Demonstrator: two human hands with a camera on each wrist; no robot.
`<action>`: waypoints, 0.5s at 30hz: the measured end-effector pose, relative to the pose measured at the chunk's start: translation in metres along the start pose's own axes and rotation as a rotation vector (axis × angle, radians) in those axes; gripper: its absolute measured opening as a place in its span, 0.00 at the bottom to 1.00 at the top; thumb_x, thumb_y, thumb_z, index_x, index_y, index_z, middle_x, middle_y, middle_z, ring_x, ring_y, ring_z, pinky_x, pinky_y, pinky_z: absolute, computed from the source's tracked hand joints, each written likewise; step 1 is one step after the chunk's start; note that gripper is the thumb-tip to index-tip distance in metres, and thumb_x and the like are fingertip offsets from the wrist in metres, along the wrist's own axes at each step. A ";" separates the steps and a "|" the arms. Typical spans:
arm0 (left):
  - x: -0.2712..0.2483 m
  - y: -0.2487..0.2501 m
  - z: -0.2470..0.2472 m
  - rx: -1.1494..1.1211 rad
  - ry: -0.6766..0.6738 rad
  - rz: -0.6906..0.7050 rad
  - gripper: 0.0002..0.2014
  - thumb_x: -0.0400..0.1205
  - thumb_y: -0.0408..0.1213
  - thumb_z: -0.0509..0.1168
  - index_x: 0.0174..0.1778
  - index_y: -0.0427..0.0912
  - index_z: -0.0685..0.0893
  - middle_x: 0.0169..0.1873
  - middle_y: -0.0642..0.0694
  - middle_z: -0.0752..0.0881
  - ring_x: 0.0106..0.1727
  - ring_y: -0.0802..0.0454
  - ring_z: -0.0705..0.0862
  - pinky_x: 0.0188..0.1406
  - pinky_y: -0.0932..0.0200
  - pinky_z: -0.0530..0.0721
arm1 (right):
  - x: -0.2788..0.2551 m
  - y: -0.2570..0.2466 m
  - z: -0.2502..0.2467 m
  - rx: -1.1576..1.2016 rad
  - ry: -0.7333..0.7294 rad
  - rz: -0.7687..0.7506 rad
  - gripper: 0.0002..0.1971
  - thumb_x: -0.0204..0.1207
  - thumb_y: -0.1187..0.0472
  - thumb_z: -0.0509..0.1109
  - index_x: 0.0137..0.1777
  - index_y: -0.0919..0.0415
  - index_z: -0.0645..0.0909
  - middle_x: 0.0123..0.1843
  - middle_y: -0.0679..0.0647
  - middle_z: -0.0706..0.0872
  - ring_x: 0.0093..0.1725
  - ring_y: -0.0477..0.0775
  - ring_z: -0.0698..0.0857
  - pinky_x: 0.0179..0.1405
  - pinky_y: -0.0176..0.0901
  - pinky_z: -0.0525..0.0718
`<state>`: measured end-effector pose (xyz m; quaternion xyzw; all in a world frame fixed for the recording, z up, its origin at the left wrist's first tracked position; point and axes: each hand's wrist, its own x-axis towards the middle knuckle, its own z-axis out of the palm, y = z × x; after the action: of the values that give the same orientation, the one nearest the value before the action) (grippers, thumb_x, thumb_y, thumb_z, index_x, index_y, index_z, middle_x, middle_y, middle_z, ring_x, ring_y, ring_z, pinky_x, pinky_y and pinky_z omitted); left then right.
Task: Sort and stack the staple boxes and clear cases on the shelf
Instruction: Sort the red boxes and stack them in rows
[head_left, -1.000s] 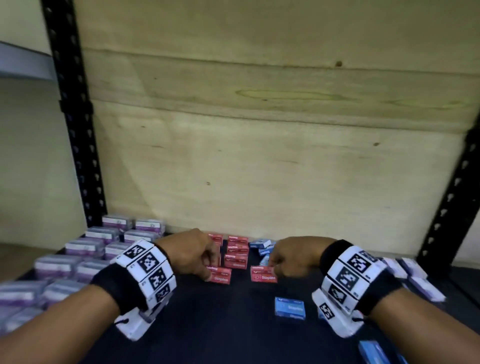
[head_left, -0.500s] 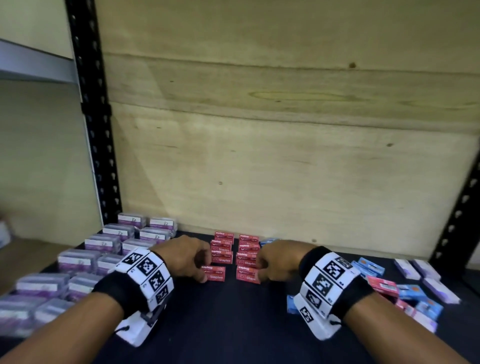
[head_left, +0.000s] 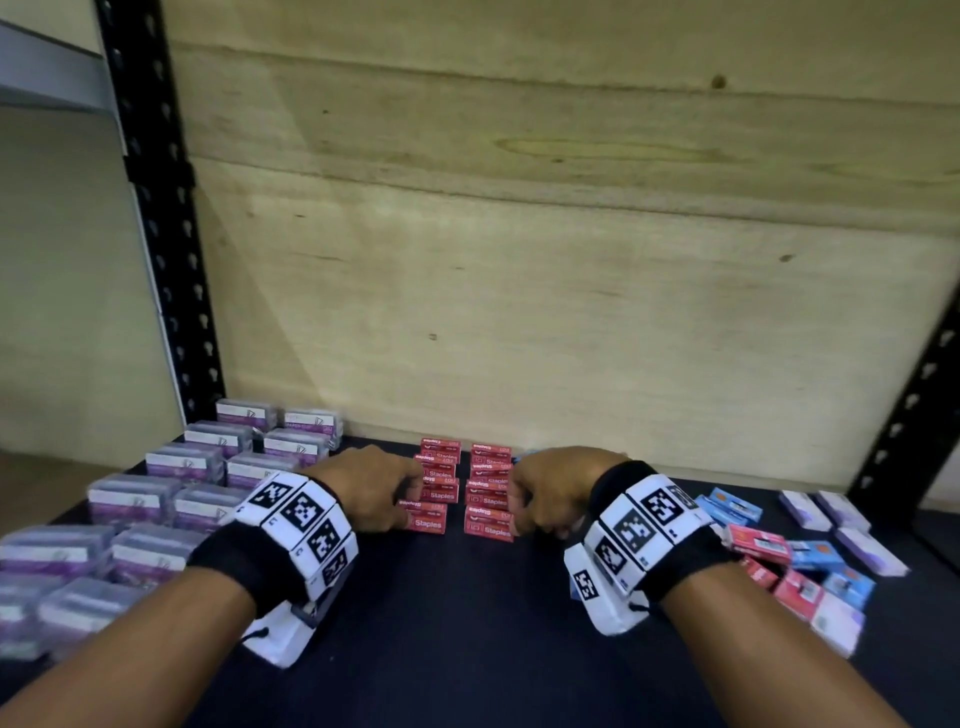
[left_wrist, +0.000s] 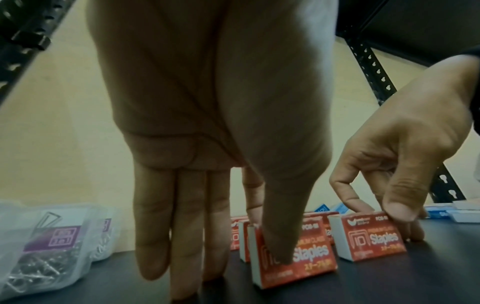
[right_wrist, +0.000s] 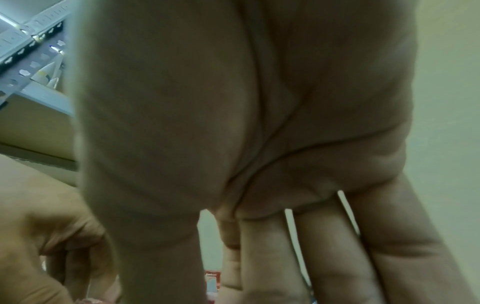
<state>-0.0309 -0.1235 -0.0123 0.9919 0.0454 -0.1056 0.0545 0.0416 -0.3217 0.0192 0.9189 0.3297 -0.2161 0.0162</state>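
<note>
Two rows of red staple boxes run back to the wall in the head view. My left hand (head_left: 410, 512) pinches the front red box of the left row (head_left: 428, 521); in the left wrist view its thumb lies on the box's printed face (left_wrist: 311, 261) and the index finger sits behind it. My right hand (head_left: 519, 519) pinches the front red box of the right row (head_left: 488, 524) (left_wrist: 371, 240) between thumb and index finger. Both boxes stand on the black shelf (head_left: 467, 623). Clear cases with purple labels (head_left: 197, 462) are lined up at the left.
Loose blue, red and white boxes (head_left: 800, 561) lie scattered at the right. A plywood back wall (head_left: 519, 312) closes the shelf behind the rows. Black slotted uprights (head_left: 171, 260) stand at both sides. A clear case of clips (left_wrist: 46, 246) sits close to my left hand.
Both hands have slid their red boxes back from the open shelf to the front ends of the two red rows. The boxes now stand square with the rows.
</note>
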 end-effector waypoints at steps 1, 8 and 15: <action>0.000 0.000 0.000 -0.002 0.001 -0.006 0.10 0.80 0.48 0.69 0.55 0.56 0.78 0.46 0.56 0.83 0.51 0.53 0.83 0.57 0.51 0.84 | 0.001 0.000 0.001 0.004 0.002 0.004 0.07 0.81 0.58 0.71 0.55 0.56 0.87 0.35 0.44 0.82 0.32 0.43 0.79 0.35 0.37 0.79; 0.002 0.005 -0.001 0.038 -0.003 -0.009 0.15 0.81 0.49 0.69 0.61 0.54 0.78 0.47 0.56 0.82 0.51 0.52 0.83 0.53 0.56 0.81 | 0.003 -0.001 0.001 0.036 0.018 0.025 0.07 0.81 0.56 0.71 0.55 0.55 0.87 0.36 0.44 0.83 0.33 0.43 0.81 0.43 0.40 0.83; 0.005 0.008 -0.007 0.065 -0.034 0.012 0.12 0.81 0.46 0.69 0.57 0.52 0.77 0.41 0.58 0.79 0.49 0.53 0.81 0.47 0.59 0.76 | 0.004 -0.003 -0.002 0.064 -0.028 0.036 0.09 0.82 0.56 0.71 0.58 0.57 0.85 0.39 0.49 0.86 0.33 0.44 0.82 0.50 0.44 0.85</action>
<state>-0.0239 -0.1306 -0.0057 0.9914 0.0353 -0.1235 0.0236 0.0435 -0.3164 0.0201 0.9216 0.3057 -0.2391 -0.0045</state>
